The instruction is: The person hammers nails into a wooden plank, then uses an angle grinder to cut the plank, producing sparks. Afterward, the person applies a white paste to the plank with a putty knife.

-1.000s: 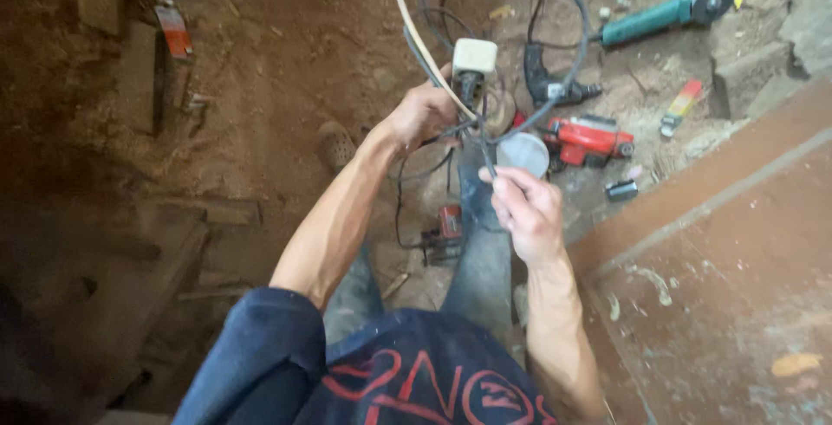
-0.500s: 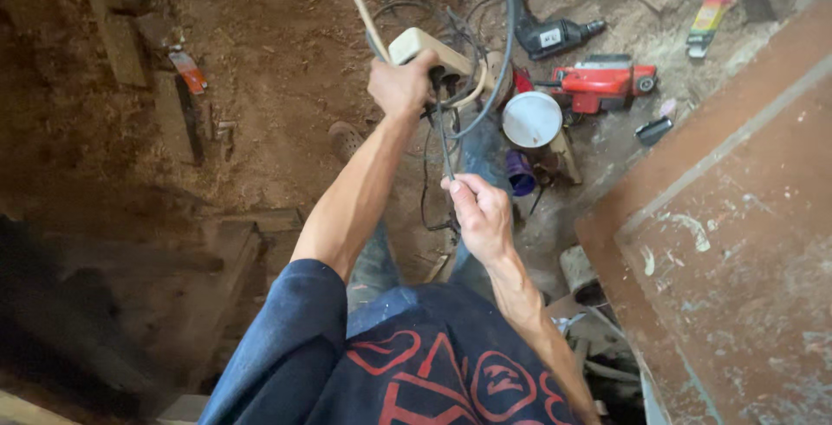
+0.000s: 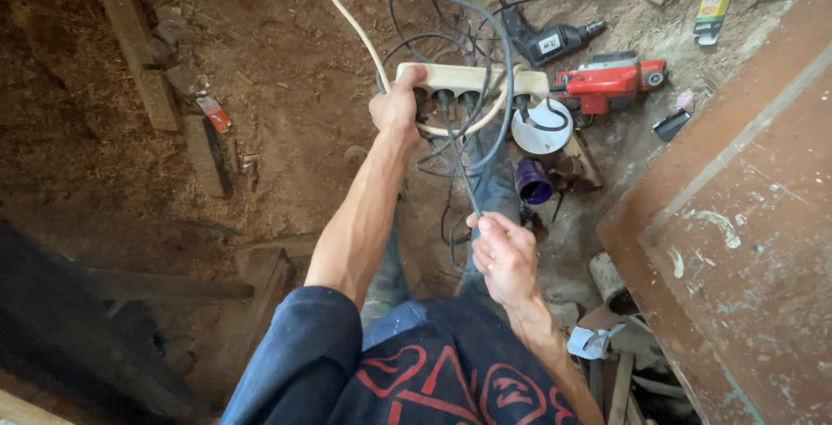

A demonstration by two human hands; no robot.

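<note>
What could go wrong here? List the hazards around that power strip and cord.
1. The right hand pulls a thin cord plugged into the power strip that the left hand holds; tugging the cable rather than the plug may damage it.
2. Tangled cables loop around the strip and could snag.
3. The drill and red power tool lie underfoot, a possible trip hazard.

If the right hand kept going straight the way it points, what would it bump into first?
Probably the cream power strip held by the left hand; the right hand points up along the grey cable toward it, though depth is unclear.
</note>
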